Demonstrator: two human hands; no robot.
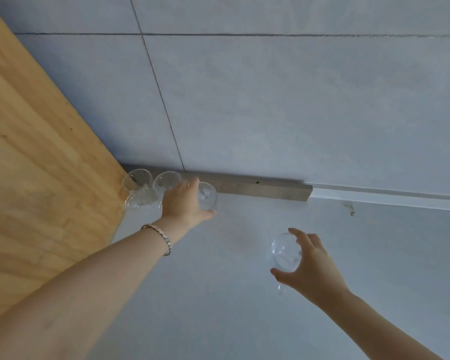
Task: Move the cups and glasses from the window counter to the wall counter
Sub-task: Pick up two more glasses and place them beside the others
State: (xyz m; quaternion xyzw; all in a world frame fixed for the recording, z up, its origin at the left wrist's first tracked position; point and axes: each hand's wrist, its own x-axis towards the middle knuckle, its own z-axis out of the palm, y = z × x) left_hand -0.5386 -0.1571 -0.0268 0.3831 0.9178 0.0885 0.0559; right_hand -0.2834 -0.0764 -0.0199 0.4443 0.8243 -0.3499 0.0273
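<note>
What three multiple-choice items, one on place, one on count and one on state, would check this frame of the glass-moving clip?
1. Where do the glasses already set down stand?
A. In the corner by the wooden panel
B. On the floor
C. In a sink

2. How many clear glasses show in all?
A. Two
B. Four
C. Six

3. What is the right hand doing?
A. Resting flat and empty
B. Gripping a glass
C. Holding a cloth

Answers:
1. A: two glasses stand against the wooden panel, at the back of the counter.
2. B: those two, one in the left hand, one in the right hand.
3. B: its fingers curl around a clear glass.
</note>
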